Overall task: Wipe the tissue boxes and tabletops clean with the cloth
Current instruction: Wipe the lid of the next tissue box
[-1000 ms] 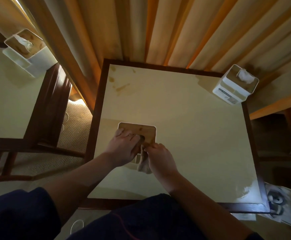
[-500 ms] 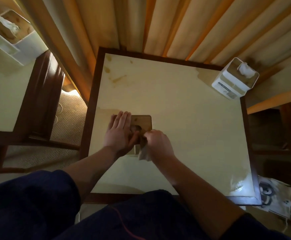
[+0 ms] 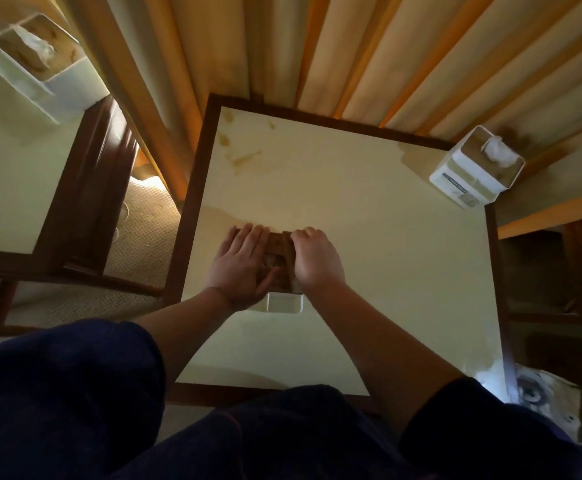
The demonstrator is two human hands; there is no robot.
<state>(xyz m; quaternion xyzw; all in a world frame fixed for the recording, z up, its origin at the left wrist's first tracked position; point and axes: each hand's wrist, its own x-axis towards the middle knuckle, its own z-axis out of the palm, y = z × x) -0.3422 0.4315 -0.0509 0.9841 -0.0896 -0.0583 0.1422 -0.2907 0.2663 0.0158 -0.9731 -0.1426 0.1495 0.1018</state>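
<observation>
**On the near-left of the table: both hands on the tissue box**

On the cream tabletop [image 3: 369,237], the near tissue box [image 3: 281,303] sat under both hands, white side wall facing the person, wooden lid [image 3: 277,242] up. Long axis: couldn't tell, hands covered most of it.

Versus 0.5 s back: right hand [image 3: 317,261] had shifted forward over the lid, knuckles now level with the left fingertips. Left hand [image 3: 241,268] stayed flat.

Left hand: fingers straight, pressed flat on the lid's left part. Right hand: fingers curled down over the lid; cloth [image 3: 294,285] barely showed beneath it, grip unclear.

Second tissue box [image 3: 473,171] stood at the far-right corner, tissue sticking up. Third box [image 3: 47,67] sat on the neighbouring table [image 3: 12,181] to the left. Brown stains [image 3: 244,157] marked the far-left tabletop.
</observation>
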